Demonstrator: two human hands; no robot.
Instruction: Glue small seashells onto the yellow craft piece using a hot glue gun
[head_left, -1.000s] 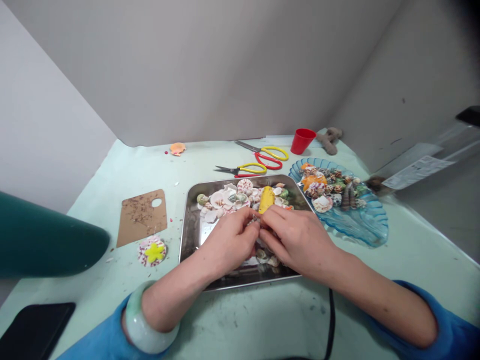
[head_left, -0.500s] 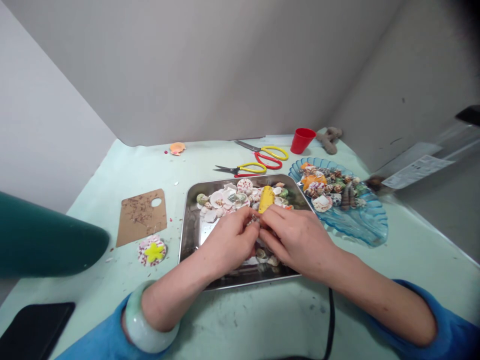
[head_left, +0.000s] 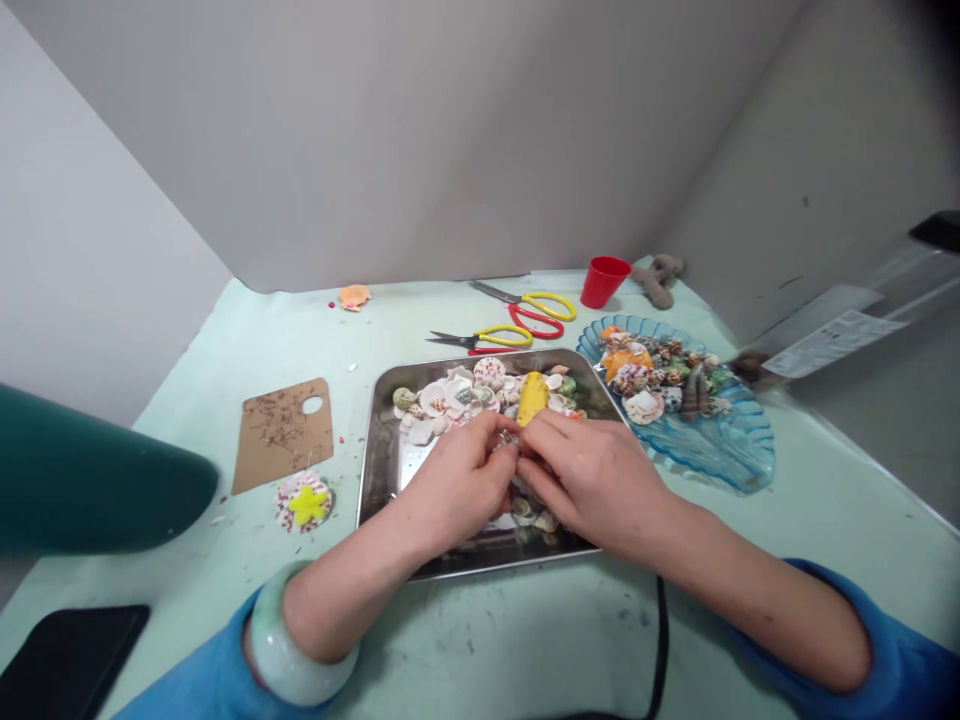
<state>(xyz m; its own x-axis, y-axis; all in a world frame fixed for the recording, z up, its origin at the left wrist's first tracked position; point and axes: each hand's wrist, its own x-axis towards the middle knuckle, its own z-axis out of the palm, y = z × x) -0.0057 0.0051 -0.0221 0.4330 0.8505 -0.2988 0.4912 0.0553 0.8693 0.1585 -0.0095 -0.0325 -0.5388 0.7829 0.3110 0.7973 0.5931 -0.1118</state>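
Both my hands meet over a metal tray (head_left: 381, 470) that holds several seashells (head_left: 450, 398). My left hand (head_left: 457, 485) has its fingers curled and pinched at the fingertips. My right hand (head_left: 596, 480) is pinched against it, fingertip to fingertip, on a small speckled shell piece (head_left: 510, 438) that is mostly hidden. A yellow shell (head_left: 532, 396) lies in the tray just beyond my fingers. My left wrist carries a pale green bangle (head_left: 289, 650).
A blue glass dish (head_left: 739, 445) of shells sits right of the tray. Two yellow-handled scissors (head_left: 517, 325), a red cup (head_left: 604, 281), a brown card (head_left: 283, 432), a shell flower (head_left: 304, 502), a black phone (head_left: 64, 660) and a dark green object (head_left: 90, 475) lie around.
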